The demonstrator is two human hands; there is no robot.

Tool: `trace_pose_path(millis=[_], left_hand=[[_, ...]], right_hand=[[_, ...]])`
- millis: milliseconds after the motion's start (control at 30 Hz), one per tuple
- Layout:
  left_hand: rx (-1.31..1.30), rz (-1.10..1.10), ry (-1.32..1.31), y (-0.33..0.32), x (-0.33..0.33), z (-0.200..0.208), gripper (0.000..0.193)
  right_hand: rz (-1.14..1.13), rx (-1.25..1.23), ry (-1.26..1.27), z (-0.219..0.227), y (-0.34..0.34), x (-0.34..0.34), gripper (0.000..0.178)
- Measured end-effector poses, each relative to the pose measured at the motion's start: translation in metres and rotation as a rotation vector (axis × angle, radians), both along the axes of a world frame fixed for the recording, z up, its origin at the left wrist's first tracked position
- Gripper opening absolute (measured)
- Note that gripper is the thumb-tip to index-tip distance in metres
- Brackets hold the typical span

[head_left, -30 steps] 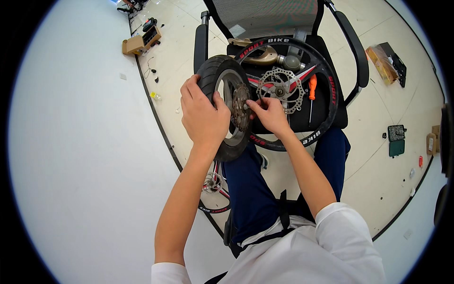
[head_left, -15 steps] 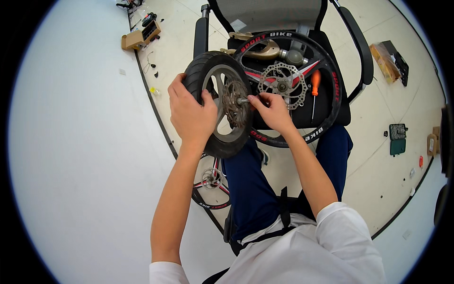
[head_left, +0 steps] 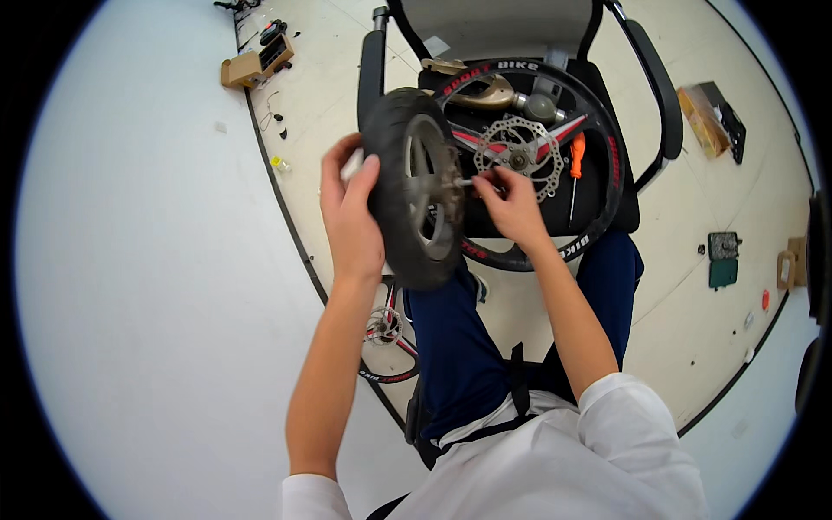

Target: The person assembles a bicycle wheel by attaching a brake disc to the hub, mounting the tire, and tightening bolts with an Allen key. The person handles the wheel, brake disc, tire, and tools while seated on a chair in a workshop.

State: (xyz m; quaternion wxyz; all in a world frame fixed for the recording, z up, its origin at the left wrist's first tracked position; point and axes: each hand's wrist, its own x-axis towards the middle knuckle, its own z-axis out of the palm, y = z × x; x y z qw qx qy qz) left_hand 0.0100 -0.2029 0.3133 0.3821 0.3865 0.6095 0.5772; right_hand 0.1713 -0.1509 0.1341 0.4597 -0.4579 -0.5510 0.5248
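Note:
A small black-tyred wheel (head_left: 401, 186) stands tilted in front of me, its grey spokes and hub blurred by motion. My right hand (head_left: 517, 208) pinches the thin metal axle (head_left: 464, 182) that sticks out of the hub's right side. Beside the tyre's left side is my left hand (head_left: 354, 225), its thumb apart from its bent fingers and close to the rubber. A pale patch shows between thumb and fingers; I cannot make out whether it is a thing or the background. Behind lies a larger black, red and white spoked wheel (head_left: 617, 165) with a brake disc (head_left: 550, 173).
The large wheel rests on a black chair (head_left: 663, 95), with an orange-handled screwdriver (head_left: 578, 156) and a grey-gold metal part (head_left: 485, 94). Another spoked wheel (head_left: 390, 376) is low by my left leg. Cardboard boxes (head_left: 243, 69) and a green case (head_left: 724, 272) lie on the floor.
The small wheel has turned so its tread faces me more. My left hand has loosened from the tyre and shifted to its outer side. My right hand stays at the axle.

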Motion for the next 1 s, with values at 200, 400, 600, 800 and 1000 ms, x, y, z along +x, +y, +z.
trace_pose_path(millis=[200, 400, 600, 800, 1000], left_hand=[[-0.083, 0.168, 0.051, -0.03, -0.068, -0.115, 0.031], [0.031, -0.076, -0.132, -0.031, -0.07, -0.163, 0.03], [0.068, -0.178, -0.124, -0.025, -0.089, -0.19, 0.023], [0.167, -0.249, 0.086, -0.013, -0.11, -0.182, 0.023], [0.118, -0.229, 0.141, -0.014, -0.119, -0.185, 0.017]], right_hand=[[-0.049, -0.201, 0.096, -0.003, -0.005, 0.009, 0.018], [-0.049, -0.185, 0.204, -0.015, -0.027, -0.003, 0.027], [-0.01, -0.301, 0.196, -0.082, -0.014, 0.019, 0.033], [-0.115, -0.225, 0.263, -0.097, -0.011, 0.011, 0.021], [-0.078, -0.227, 0.21, -0.103, -0.016, 0.005, 0.03]])
